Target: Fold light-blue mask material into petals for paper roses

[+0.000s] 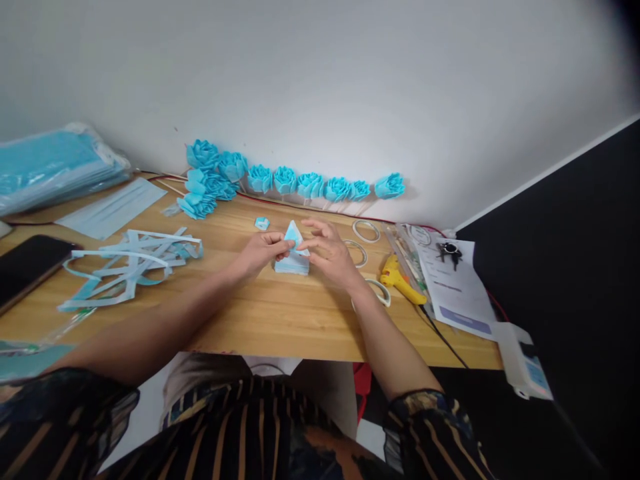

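Observation:
A light blue triangle of folded mask fabric (pixel 293 231), point up, is held over the table between my two hands. My left hand (pixel 263 253) pinches its left side between thumb and finger. At the right edge, the thumb and a fingertip of my right hand (pixel 327 252) close on the fabric, while the forefinger arches above. Directly beneath lies a small stack of pale blue fabric pieces (pixel 291 267), partly covered by the triangle and fingers. A small blue-and-white cut piece (pixel 262 223) rests beyond my left hand.
Several blue fabric roses (pixel 285 180) on sticks line the wall. Left are cut strips (pixel 133 263), a flat mask (pixel 111 208), bagged masks (pixel 55 160) and a phone (pixel 33 270). Right are tape rolls (pixel 367 231), a yellow glue gun (pixel 403 280), and keys (pixel 450 252) on paper (pixel 457 293).

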`<state>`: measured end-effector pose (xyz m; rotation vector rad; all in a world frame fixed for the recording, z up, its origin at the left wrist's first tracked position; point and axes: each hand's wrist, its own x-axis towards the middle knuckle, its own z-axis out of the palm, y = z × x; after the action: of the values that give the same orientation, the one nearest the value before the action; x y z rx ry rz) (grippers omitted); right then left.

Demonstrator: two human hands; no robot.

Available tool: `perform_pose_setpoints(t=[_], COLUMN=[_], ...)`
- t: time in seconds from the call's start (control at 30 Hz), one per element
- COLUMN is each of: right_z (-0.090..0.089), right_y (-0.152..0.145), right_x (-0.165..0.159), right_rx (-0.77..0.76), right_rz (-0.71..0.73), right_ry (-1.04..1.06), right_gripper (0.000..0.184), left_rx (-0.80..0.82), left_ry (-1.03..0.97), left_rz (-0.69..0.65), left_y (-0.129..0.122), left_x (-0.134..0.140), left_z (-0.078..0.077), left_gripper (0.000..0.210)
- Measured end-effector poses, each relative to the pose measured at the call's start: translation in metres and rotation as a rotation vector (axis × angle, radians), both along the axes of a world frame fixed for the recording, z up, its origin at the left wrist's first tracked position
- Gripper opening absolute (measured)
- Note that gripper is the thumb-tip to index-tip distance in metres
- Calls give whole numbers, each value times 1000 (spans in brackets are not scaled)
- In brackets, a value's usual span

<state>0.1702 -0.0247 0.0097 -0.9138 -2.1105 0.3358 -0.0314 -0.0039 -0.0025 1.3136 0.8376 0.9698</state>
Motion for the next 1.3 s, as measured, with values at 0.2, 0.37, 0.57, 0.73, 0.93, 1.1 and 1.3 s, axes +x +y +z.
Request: perform_pose_setpoints(t=[0.2,0.37,0.57,0.73,0.93,1.1,1.3], right_z=[1,18,24,6,-5,-8,-10], right_y=[5,10,7,-1,-4,-6,-7], right_x=[1,-3,4,7,3,-1,-3], right_rx=[-88,-113,-225,-386,-581,-600,-613], right_rz=[39,79,44,5,14,-89,-83], right_ry=[3,-32,76,265,446,422,457], right_gripper=[12,10,7,11,13,16,16], left_rx=[21,55,117,102,68,89,99], left_ry=[79,95,185,178,188,227,248], left_rz=[-15,26,-19,-50,-29,-32,-41], left_y=[1,4,6,4,-1,-2,-3], left_x=[-1,-3,6,13,10,7,7], left_z=[0,6,29,25,7,4,6], left_gripper=[36,36,33,32,33,36,35])
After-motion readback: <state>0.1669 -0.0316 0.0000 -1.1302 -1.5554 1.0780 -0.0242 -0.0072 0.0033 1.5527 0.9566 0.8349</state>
